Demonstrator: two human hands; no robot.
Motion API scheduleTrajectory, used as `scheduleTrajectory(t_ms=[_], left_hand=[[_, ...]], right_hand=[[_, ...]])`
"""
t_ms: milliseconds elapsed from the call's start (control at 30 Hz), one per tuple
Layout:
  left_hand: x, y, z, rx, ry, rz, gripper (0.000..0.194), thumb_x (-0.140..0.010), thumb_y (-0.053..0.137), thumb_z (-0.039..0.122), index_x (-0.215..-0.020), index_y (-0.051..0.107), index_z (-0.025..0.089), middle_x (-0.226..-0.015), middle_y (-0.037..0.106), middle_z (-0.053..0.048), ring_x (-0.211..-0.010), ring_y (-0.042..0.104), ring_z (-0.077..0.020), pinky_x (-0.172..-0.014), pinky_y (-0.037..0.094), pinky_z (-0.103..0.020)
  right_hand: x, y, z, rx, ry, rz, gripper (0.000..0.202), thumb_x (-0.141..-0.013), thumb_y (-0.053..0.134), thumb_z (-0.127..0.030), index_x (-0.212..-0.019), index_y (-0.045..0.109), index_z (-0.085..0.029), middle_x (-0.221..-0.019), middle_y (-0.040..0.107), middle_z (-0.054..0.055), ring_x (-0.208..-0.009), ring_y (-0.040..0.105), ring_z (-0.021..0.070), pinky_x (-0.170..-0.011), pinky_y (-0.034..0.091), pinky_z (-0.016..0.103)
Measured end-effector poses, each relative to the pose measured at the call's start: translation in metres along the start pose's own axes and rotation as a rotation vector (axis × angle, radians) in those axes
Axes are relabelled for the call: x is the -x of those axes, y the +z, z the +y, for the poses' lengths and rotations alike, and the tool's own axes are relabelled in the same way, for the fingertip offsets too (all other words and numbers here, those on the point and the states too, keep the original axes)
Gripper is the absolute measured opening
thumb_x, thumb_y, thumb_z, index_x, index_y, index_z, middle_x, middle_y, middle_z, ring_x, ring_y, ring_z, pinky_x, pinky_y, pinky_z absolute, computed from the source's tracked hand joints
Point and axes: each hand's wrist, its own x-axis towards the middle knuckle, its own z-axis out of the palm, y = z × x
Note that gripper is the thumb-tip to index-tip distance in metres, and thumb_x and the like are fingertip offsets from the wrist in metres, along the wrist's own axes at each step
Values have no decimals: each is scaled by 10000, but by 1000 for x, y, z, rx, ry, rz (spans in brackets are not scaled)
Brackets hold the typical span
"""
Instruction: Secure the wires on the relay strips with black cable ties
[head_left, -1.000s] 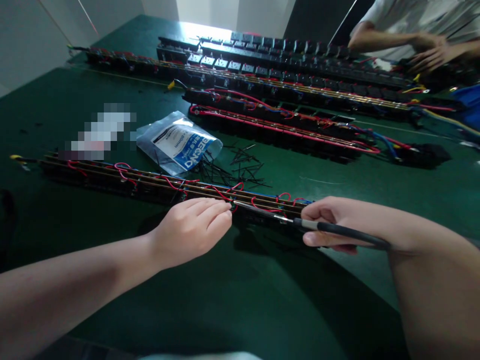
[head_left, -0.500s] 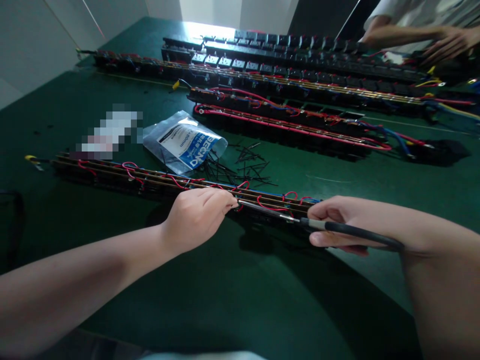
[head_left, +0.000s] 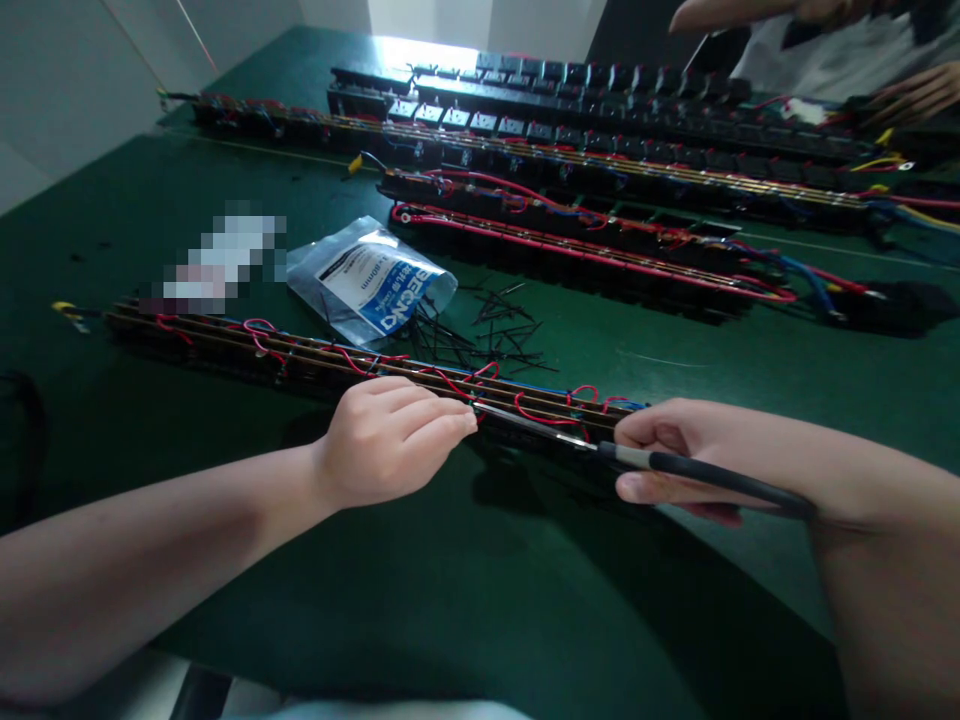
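A long black wired assembly (head_left: 300,358) with brass-coloured rods and red wire loops lies across the green table. My left hand (head_left: 401,440) is closed at its near edge, fingers pressed together; what they pinch, if anything, is hidden. My right hand (head_left: 675,455) is closed round a long slim tool (head_left: 637,457) with black handles. The tool's thin metal jaws point left, and their tip meets the assembly beside my left fingertips. Behind the assembly lie a clear plastic bag (head_left: 373,275) with a blue and white label and loose black cable ties (head_left: 506,330).
More long black wired assemblies (head_left: 592,245) lie farther back on the green table (head_left: 420,600). At the top right are another person's hands (head_left: 919,95). A blurred-out pale item (head_left: 232,250) lies left of the bag.
The other person's one arm has risen at the top right. My left fingers have shifted slightly down from the tool's tip. My right hand keeps its hold on the tool.
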Motion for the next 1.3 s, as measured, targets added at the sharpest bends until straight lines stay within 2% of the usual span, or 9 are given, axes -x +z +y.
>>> scheduleTrajectory(t_ms=[300,433,600,1033,1300], left_hand=[[0,1,-2,18,13,-2,44,-903,677,76,-924,681,115,-855,806,-65,-739,765,-171,-673,603,-281],[3,1,-4,23,98,-43,35,-916,669,100,-947,683,108,-896,811,-73,-758,763,-164,-706,618,-278],[6,2,-6,4,176,-78,36,-910,680,112,-945,673,108,-933,812,-75,-789,765,-167,-732,630,-285],[5,2,-6,-2,173,-92,50,-881,688,84,-923,669,105,-901,794,-73,-764,737,-173,-723,621,-296],[1,0,-4,-13,195,-70,62,-923,641,121,-885,658,167,-856,765,-21,-752,708,-128,-724,591,-255]], right_hand=[[-3,1,0,-52,5,-10,480,-745,740,-652,-655,541,-224,-457,507,-17,-392,422,106,-403,304,266],[-3,3,-2,-95,15,1,511,-677,781,-675,-643,540,-225,-451,513,-22,-379,437,108,-392,311,261],[-4,5,-4,-172,5,-49,573,-582,800,-740,-640,549,-228,-423,500,-35,-353,419,95,-381,271,249],[-6,6,-3,-158,4,-48,542,-624,795,-703,-668,537,-228,-431,502,-38,-364,434,99,-380,292,247],[-3,2,-1,-199,16,-54,526,-618,812,-685,-725,596,-218,-428,465,-63,-349,386,77,-355,263,229]])
